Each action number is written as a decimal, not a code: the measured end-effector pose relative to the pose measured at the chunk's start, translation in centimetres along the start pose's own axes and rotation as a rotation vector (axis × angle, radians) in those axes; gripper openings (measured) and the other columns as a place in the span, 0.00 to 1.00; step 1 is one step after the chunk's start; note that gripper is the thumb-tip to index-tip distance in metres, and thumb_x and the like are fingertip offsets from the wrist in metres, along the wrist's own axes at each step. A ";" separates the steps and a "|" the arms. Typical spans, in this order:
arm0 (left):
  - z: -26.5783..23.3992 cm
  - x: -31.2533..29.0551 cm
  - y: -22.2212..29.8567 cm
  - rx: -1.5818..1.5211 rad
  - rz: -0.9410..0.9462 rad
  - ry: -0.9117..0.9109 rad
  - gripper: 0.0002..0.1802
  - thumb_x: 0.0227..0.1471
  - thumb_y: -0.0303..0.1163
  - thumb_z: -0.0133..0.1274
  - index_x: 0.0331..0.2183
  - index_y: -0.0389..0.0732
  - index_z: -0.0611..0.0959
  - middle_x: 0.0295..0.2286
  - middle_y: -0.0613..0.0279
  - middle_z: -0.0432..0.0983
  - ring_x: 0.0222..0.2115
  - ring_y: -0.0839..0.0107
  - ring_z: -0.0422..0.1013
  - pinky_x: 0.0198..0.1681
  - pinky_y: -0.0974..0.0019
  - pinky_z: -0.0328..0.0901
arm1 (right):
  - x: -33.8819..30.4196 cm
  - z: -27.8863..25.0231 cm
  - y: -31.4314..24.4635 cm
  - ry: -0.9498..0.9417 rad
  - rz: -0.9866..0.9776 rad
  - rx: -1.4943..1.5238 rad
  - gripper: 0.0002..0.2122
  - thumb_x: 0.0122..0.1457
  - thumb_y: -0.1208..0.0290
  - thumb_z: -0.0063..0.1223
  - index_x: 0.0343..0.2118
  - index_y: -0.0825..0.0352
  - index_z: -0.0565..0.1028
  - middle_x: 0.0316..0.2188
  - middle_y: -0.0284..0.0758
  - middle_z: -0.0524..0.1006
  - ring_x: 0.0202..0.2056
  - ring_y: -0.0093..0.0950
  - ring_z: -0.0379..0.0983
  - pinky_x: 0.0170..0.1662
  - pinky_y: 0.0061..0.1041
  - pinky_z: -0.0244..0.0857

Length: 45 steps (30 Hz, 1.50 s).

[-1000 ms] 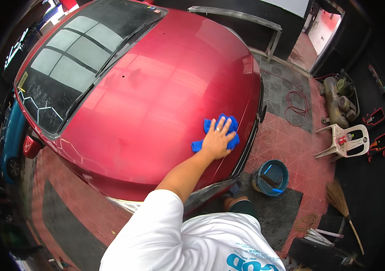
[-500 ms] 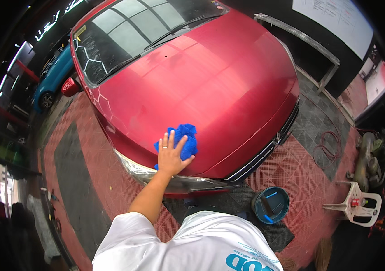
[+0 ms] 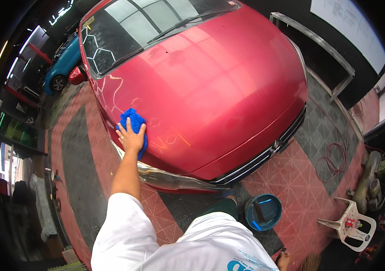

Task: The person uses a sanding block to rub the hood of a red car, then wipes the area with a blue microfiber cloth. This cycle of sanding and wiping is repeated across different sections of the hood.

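The left hand lay, fingers spread, on the blue cloth upon the red hood, at nine o'clock; the right hand, at five, showed too little to tell its fingers. A dirty cloth could have scratched the paintwork under pressure. The hood's edge ran close at nine from the left hand; open room stretched toward two.

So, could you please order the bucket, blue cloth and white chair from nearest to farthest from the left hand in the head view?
1. Blue cloth: under the left hand, on the hood.
2. Bucket: on the floor, to the right.
3. White chair: farther right.
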<state>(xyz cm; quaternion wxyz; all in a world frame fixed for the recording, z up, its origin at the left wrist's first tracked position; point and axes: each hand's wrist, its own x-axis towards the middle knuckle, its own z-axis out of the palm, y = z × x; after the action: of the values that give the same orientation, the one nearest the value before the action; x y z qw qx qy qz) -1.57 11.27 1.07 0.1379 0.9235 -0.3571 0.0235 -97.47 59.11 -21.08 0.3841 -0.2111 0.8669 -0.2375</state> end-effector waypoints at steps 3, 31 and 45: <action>0.6 2.5 1.0 0.060 -0.005 0.155 0.60 0.65 0.79 0.60 0.85 0.60 0.64 0.83 0.35 0.52 0.83 0.26 0.48 0.84 0.26 0.49 | -4.6 1.2 -1.4 -0.108 0.245 -0.213 0.10 0.77 0.77 0.60 0.56 0.71 0.81 0.47 0.37 0.85 0.52 0.30 0.82 0.56 0.33 0.74; 2.2 2.9 1.8 -0.017 0.053 0.383 0.50 0.64 0.59 0.73 0.80 0.61 0.74 0.81 0.39 0.58 0.80 0.32 0.57 0.80 0.31 0.59 | 13.3 7.4 -32.8 -0.151 -0.009 -0.196 0.09 0.75 0.73 0.64 0.54 0.67 0.82 0.43 0.33 0.84 0.44 0.26 0.80 0.50 0.31 0.75; 1.0 3.0 2.5 0.037 -0.021 0.324 0.52 0.61 0.61 0.73 0.80 0.57 0.75 0.83 0.41 0.56 0.83 0.32 0.48 0.82 0.25 0.49 | 14.9 10.8 -42.7 -0.226 -0.134 -0.355 0.09 0.76 0.73 0.63 0.54 0.67 0.81 0.43 0.33 0.84 0.44 0.26 0.80 0.49 0.30 0.74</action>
<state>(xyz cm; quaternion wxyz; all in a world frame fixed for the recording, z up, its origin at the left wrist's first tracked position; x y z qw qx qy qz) -1.10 7.27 1.08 0.1770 0.9136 -0.3201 0.1775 -90.58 14.14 -11.36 0.4191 -0.3577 0.8306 -0.0811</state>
